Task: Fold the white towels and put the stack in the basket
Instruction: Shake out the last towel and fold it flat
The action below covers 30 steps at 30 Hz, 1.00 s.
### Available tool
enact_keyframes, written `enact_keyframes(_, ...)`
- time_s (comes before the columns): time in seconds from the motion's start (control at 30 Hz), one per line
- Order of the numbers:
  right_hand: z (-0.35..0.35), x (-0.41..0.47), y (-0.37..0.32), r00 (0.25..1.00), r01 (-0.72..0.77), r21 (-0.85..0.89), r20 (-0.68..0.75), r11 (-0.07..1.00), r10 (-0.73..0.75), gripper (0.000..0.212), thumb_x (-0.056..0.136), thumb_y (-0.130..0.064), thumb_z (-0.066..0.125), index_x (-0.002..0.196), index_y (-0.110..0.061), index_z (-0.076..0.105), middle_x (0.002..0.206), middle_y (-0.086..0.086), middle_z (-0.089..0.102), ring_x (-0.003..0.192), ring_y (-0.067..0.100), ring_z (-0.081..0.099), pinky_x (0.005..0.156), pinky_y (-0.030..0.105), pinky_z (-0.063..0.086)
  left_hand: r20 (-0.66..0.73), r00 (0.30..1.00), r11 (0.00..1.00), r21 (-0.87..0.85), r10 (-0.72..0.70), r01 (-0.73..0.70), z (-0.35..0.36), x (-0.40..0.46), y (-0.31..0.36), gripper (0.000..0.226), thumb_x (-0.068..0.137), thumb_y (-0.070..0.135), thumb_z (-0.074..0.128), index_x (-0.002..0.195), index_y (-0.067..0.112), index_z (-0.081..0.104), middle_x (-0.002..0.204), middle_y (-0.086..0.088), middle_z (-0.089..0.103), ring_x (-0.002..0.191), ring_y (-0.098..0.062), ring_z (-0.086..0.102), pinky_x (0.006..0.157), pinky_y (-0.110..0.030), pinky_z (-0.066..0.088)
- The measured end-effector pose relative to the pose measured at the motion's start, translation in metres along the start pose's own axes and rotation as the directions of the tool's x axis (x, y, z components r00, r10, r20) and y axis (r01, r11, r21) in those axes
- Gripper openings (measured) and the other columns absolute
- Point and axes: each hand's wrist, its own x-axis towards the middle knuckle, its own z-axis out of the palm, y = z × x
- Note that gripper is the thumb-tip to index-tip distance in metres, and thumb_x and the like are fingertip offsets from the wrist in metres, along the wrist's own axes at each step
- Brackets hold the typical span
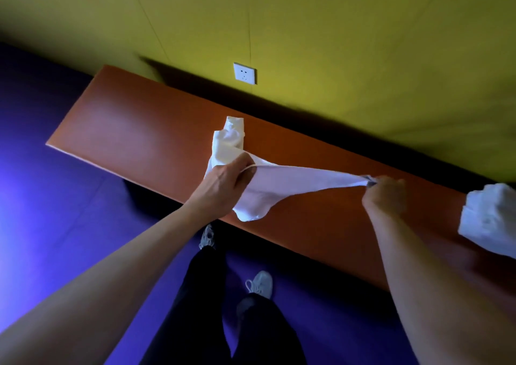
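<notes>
Both hands, left hand (223, 181) and right hand (386, 194), grip a white towel (293, 185) over the table (134, 130), towel pile (491, 219) alongside.

No legible text or labels anywhere.

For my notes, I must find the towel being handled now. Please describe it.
Look at the long orange table against the yellow wall. Above its middle, the towel is stretched between the left hand and right hand. The other towels lie bunched at the right, untouched.

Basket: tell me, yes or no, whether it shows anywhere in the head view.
No: only the orange table, white towels and both hands show; no basket is in view.
</notes>
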Motion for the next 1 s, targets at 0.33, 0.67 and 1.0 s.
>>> enact_keyframes(0.33, -0.078, -0.020, -0.001, 0.940, 0.341, 0.663, -0.254, 0.666, -0.228, 0.012, 0.091, -0.009, 0.064, 0.099, -0.002, 0.069, 0.101, 0.017, 0.070, 0.097, 0.021, 0.066, 0.087, 0.037, 0.051, 0.015, 0.887, 0.837, 0.339, -0.461, 0.429, 0.014, 0.002, 0.000, 0.018, 0.094, 0.021, 0.045, 0.079, 0.012, 0.046, 0.084, -0.014, 0.060, 0.072, -0.035, 0.048, 0.063, -0.037, 0.035)
enact_keyframes(0.67, -0.090, -0.088, -0.089, 0.792, 0.569, 0.686, -0.308, 0.454, -0.527, 0.023, 0.093, -0.024, 0.070, 0.082, -0.011, 0.054, 0.067, -0.006, 0.052, 0.061, 0.003, 0.045, 0.060, 0.020, 0.038, 0.068, 0.998, 0.993, -0.118, 0.019, -0.011, 0.019, 0.042, 0.085, 0.045, 0.086, 0.029, 0.073, 0.127, 0.015, 0.058, 0.117, -0.001, 0.068, 0.110, -0.017, 0.062, 0.090, -0.029, 0.044)
enact_keyframes(1.0, -0.104, -0.093, -0.085, 0.619, 0.388, 0.794, 0.153, 0.469, -0.770, 0.025, 0.084, -0.032, 0.081, 0.075, -0.013, 0.067, 0.065, -0.014, 0.056, 0.060, 0.001, 0.047, 0.057, 0.025, 0.038, -0.094, 0.993, 0.974, -0.208, 0.072, -0.090, -0.024, 0.046, 0.102, 0.009, 0.097, 0.019, 0.054, 0.092, 0.012, 0.051, 0.066, 0.007, 0.046, 0.061, -0.007, 0.043, 0.059, -0.026, 0.033)
